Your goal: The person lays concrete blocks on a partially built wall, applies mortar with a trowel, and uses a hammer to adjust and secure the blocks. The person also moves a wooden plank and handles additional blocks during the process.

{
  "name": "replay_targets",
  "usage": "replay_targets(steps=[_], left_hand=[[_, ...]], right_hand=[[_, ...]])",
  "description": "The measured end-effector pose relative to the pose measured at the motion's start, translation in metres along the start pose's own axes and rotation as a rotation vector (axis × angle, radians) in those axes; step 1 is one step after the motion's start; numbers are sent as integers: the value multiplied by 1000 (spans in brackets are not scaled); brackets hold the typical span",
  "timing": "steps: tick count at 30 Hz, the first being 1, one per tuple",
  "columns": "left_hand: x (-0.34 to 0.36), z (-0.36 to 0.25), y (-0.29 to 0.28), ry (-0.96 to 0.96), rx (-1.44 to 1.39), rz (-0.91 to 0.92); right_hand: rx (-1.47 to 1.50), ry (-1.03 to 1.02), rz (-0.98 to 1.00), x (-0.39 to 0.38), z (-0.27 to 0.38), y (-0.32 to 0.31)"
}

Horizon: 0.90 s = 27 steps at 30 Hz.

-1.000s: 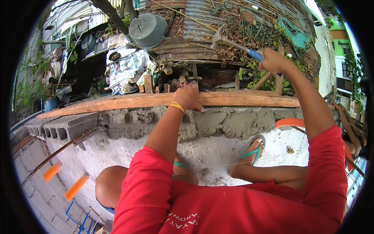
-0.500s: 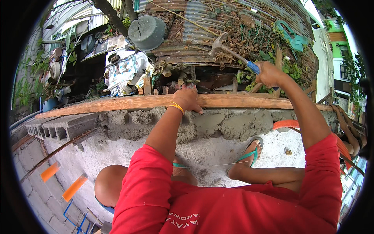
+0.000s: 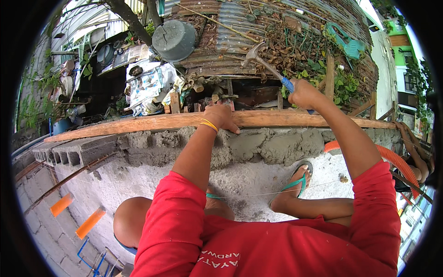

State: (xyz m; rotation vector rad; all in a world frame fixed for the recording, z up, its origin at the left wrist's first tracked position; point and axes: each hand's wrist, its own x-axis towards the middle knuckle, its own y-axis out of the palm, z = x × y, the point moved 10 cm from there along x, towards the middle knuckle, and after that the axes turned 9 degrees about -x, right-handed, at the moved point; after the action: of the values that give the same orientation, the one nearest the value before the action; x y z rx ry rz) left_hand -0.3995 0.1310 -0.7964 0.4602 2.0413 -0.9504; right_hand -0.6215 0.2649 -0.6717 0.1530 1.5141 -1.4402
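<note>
A long wooden plank (image 3: 272, 119) lies on edge along the far side of a mortar-covered block wall (image 3: 286, 144). My left hand (image 3: 219, 115), with a yellow band at the wrist, is closed over the plank; its thumb rests on the near side and its fingertips are partly hidden beyond the top edge. In my right hand (image 3: 305, 94) is a claw hammer (image 3: 270, 68), gripped by its blue handle. The hammer's metal head is up in the air, beyond the plank and to the right of my left hand.
Hollow blocks (image 3: 87, 150) sit at the left end of the wall. An orange corrugated hose (image 3: 392, 157) curves at the right, near another person's arm (image 3: 408, 138). Beyond the plank are a rusty corrugated roof (image 3: 235, 30) and a grey tub (image 3: 174, 40). A thin string crosses above my feet.
My right hand has moved left and slightly nearer the plank, carrying the hammer with it. My left hand stays on the plank.
</note>
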Motion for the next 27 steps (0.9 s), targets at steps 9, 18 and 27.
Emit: replay_targets(steps=[9,18,27], left_hand=[[-2,-3,-4,91,6,-112],[-4,-9,-6,95,-1,-116],[-7,-3,-11,78,-15,-115]], right_hand=[[194,-78,-228,30,23,-139],[-481,-168,349,1,29,-5],[332,145,-214,35,14,-67]])
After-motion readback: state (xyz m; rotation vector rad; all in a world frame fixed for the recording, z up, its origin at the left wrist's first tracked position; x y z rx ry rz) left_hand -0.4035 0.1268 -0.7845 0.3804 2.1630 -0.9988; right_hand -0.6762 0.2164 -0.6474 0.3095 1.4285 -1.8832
